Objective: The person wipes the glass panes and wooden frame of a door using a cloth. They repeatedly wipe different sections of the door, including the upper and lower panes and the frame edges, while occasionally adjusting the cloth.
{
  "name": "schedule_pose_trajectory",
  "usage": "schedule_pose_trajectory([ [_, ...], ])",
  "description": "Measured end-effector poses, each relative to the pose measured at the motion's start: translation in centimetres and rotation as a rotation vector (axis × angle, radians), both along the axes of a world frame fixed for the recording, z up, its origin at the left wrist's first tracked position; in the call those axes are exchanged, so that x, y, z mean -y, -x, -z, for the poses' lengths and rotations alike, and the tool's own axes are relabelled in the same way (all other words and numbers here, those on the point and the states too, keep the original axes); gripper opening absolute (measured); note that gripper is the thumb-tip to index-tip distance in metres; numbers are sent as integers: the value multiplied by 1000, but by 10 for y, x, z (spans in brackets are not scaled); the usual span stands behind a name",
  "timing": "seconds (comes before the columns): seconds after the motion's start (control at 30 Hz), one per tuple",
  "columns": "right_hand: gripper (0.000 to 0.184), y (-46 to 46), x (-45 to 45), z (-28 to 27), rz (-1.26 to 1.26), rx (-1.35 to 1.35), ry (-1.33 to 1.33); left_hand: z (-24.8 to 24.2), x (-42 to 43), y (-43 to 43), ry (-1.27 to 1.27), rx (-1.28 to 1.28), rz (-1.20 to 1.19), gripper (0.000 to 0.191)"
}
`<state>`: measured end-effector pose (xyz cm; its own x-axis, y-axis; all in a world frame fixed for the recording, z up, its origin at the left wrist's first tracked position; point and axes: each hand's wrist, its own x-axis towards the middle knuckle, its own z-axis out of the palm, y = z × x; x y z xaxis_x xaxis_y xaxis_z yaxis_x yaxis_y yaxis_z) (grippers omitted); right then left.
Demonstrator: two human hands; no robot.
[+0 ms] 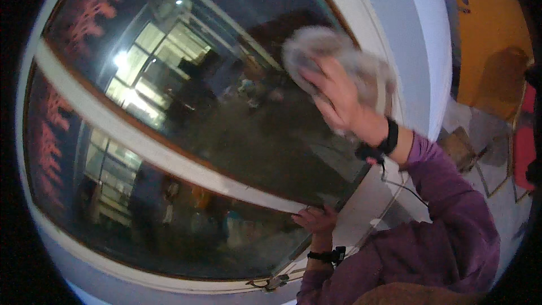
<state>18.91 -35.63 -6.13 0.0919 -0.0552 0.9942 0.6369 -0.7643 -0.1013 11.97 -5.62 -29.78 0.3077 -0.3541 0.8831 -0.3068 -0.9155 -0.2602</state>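
Note:
My right hand (pixel 338 97) presses a pale, greyish cloth (pixel 317 42) against the upper right part of a large window pane (pixel 262 135). The cloth is blurred, with loose folds over the back edge of the hand and beside the window frame (pixel 360 0). Lower down, my left hand (pixel 317 219) rests at the bottom end of the white window mullion (pixel 169 150), fingers spread against it and no loose thing visible in it. Black straps circle both wrists, and a thin cable hangs from the right one.
A second, narrower pane (pixel 169 224) lies left of the mullion. Both panes reflect lit windows and bear red decoration (pixel 93 12) along the far edge. A metal latch (pixel 269 283) sits on the lower frame. An orange-yellow surface (pixel 487 42) and patterned floor (pixel 491 165) show at right.

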Motion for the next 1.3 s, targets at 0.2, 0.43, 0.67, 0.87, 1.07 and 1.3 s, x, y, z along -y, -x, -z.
schedule_pose_trajectory([
  [0.2,47,-19,-54,-307,-107,616,59,-3,-1,7,4,-44,12,52],
  [0.43,36,5,-151,-286,-444,902,173,6,-6,12,-19,-62,95,62],
  [0.67,53,32,-141,-80,-13,334,273,-3,-17,23,-9,-286,167,56],
  [0.87,36,63,-143,125,-624,-488,-51,-11,-32,58,43,-312,315,43],
  [1.07,36,100,-108,298,-178,-359,504,1,-35,98,53,-450,383,47],
  [1.3,48,138,-109,285,-638,-941,-350,3,-38,123,248,-706,431,40],
])
